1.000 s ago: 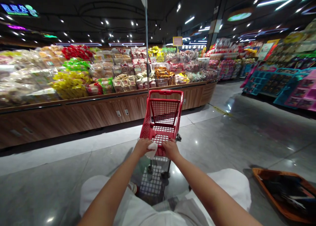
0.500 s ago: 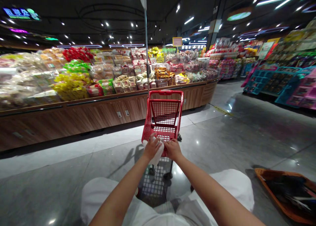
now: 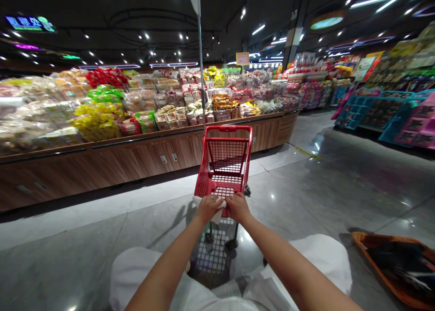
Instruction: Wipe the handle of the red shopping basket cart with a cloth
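Note:
A small red shopping cart point(image 3: 228, 128) with a grid basket stands right in front of me on dark wheels. My left hand point(image 3: 208, 208) is closed round a white cloth point(image 3: 217, 216) at the left part of the cart's near handle. Loose ends of the cloth stick out left of the hand and hang below it. Close beside it, my right hand point(image 3: 238, 207) has its fingers curled over the right part of the same handle. The handle itself is mostly hidden under both hands and the cloth. The basket floor and the raised mesh flap show through the frame.
Beyond the cart runs a long wooden counter point(image 3: 146, 157) heaped with bagged snacks. A thin metal pole point(image 3: 200, 48) rises near its middle. Blue and pink display racks point(image 3: 370, 112) stand at right. An orange basket point(image 3: 370, 261) with dark items sits on the tiled floor, lower right.
My left hand has lowered onto the handle, pressing the white cloth there; the cloth hangs less and spreads further left. My right hand and the cart look nearly unmoved.

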Tool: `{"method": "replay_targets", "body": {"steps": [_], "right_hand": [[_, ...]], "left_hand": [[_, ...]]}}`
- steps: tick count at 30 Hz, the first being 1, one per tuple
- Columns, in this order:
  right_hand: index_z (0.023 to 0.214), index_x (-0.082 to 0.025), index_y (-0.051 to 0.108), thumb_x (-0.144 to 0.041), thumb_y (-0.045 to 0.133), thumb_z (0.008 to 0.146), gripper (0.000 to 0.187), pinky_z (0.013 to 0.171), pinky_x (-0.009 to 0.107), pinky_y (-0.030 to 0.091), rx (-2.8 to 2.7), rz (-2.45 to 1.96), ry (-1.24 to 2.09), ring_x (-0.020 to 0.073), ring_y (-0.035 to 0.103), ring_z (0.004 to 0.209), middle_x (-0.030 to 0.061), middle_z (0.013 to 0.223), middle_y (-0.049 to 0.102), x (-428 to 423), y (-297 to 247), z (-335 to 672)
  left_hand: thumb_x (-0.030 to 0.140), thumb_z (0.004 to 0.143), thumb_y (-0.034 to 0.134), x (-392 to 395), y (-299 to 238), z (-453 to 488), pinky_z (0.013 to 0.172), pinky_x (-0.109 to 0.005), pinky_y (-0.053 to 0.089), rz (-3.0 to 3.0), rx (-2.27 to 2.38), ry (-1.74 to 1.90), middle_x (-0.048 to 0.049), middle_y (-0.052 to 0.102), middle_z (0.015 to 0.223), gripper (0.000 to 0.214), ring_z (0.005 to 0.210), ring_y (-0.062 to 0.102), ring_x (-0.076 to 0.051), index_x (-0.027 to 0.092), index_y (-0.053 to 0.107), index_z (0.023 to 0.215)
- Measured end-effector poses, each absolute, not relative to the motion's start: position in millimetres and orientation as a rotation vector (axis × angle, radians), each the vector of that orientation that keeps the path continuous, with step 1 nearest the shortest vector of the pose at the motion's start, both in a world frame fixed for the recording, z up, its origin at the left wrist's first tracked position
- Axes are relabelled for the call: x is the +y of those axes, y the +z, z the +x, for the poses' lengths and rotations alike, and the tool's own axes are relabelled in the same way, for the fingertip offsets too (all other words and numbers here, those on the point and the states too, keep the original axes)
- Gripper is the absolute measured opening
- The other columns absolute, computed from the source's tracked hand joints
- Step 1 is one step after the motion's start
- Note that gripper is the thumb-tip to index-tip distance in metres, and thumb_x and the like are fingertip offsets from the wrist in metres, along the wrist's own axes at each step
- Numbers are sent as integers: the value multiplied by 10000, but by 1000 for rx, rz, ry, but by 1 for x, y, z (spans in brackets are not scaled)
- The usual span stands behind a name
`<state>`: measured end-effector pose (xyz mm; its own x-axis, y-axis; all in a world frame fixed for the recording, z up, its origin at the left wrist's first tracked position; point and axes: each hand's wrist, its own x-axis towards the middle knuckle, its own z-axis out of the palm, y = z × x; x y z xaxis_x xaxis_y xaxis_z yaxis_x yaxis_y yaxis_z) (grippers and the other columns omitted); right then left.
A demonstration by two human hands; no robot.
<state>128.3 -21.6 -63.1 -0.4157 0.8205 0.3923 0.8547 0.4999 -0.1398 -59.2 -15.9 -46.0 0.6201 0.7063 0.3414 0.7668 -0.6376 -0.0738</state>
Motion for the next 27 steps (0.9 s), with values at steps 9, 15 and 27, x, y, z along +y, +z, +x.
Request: {"method": "replay_targets", "body": {"steps": [9, 15, 27], "right_hand": [[888, -199, 588, -161, 540, 721, 178, 902, 348, 265, -2345, -1441, -117, 190, 580, 812, 41, 842, 668, -22, -65, 129], [862, -189, 588, -189, 562, 709, 155, 938, 341, 265, -2339, -1447, -78, 200, 582, 837, 62, 842, 673, -22, -65, 133], [811, -191, 579, -224, 543, 733, 92, 910, 328, 279, -2307, -1440, -144, 184, 572, 779, 40, 789, 660, -21, -65, 137]], "left_hand": [[389, 856, 565, -10, -45, -72, 824, -367, 448, -2638, -1281, -452, -73, 617, 1004, 250, 951, 544, -216, 207, 589, 1025], [319, 850, 581, -14, -51, -22, 793, -367, 456, -2669, -1347, -407, -82, 621, 944, 200, 916, 555, -226, 168, 578, 981], [389, 840, 586, -15, -47, -28, 768, -375, 448, -2619, -1376, -410, -83, 621, 929, 236, 908, 558, -238, 168, 594, 923]]}}
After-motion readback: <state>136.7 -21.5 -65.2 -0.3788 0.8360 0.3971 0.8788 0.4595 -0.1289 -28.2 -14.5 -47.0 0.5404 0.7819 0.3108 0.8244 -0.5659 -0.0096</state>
